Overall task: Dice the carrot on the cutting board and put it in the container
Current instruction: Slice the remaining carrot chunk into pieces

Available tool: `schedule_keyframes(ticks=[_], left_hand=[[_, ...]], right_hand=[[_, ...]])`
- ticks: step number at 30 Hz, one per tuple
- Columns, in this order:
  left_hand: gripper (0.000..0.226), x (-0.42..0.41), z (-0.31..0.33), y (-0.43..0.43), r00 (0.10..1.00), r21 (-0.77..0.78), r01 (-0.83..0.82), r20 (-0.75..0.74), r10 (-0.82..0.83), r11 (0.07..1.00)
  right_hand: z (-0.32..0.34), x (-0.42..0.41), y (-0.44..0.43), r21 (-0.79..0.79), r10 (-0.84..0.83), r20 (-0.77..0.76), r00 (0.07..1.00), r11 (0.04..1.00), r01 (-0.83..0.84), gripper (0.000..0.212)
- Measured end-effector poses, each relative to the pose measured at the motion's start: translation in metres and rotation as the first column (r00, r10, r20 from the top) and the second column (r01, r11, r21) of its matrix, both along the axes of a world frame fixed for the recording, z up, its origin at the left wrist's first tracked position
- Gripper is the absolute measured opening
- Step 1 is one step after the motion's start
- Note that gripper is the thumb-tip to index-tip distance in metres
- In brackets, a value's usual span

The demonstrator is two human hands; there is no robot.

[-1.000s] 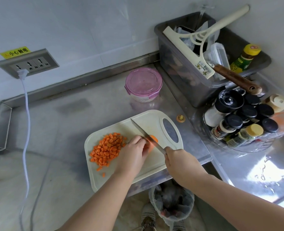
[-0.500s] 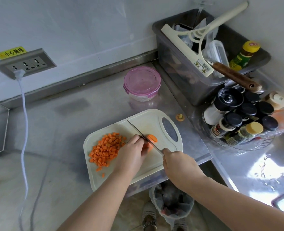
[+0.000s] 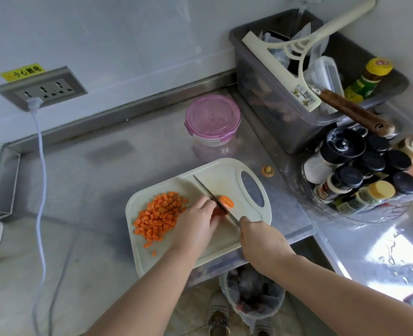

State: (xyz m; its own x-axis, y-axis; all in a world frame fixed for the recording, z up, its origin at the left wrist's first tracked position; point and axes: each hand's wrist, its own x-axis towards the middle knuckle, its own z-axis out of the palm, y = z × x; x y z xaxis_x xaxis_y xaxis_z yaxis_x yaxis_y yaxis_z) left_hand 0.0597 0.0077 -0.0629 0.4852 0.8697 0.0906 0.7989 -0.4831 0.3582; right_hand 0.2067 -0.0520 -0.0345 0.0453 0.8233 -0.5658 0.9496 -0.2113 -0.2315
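A pale cutting board (image 3: pixel 227 175) lies on the steel counter. A heap of diced carrot (image 3: pixel 159 215) covers its left half. My left hand (image 3: pixel 195 221) holds down a carrot piece (image 3: pixel 217 211), mostly hidden under the fingers. My right hand (image 3: pixel 261 236) grips the handle of a knife (image 3: pixel 210 193), whose blade lies across the board against the carrot. A cut carrot slice (image 3: pixel 226 201) lies just right of the blade. A round container with a pink lid (image 3: pixel 212 118) stands behind the board, lid on.
A grey bin (image 3: pixel 273 112) with a squeegee and bottles stands at the back right. A rack of spice jars (image 3: pixel 360 180) sits right of the board. A small carrot end (image 3: pixel 267 170) lies on the counter. A waste bin (image 3: pixel 251 294) stands below. A white cable (image 3: pixel 40 166) hangs left.
A carrot slice has come free and now lies right of the blade. The knife has shifted slightly left along the carrot; my left hand stays on the piece.
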Motion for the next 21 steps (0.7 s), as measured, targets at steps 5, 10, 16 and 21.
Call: schedule_keyframes(ticks=[5, 10, 16, 21], left_hand=[[0.012, -0.001, 0.001, -0.001, 1.000, -0.019, -0.003, 0.026, 0.003, 1.000], [0.007, -0.001, 0.006, -0.001, 0.993, -0.070, -0.012, 0.116, 0.020, 0.997], [0.023, -0.006, 0.008, -0.004, 0.997, -0.036, -0.068, 0.031, 0.069, 0.997], [0.029, -0.006, 0.012, -0.002, 0.997, -0.068, -0.058, -0.056, 0.054, 0.996]], right_hand=[[-0.001, -0.002, 0.006, -0.022, -0.031, -0.006, 0.999, 0.999, 0.031, 0.030], [0.006, 0.009, 0.007, 0.033, -0.057, -0.130, 0.990, 0.998, 0.062, 0.018], [0.007, 0.004, -0.007, 0.143, -0.018, -0.054, 0.998, 0.989, 0.025, 0.024], [0.008, -0.001, -0.009, 0.139, 0.039, -0.001, 0.999, 0.990, -0.038, 0.032]])
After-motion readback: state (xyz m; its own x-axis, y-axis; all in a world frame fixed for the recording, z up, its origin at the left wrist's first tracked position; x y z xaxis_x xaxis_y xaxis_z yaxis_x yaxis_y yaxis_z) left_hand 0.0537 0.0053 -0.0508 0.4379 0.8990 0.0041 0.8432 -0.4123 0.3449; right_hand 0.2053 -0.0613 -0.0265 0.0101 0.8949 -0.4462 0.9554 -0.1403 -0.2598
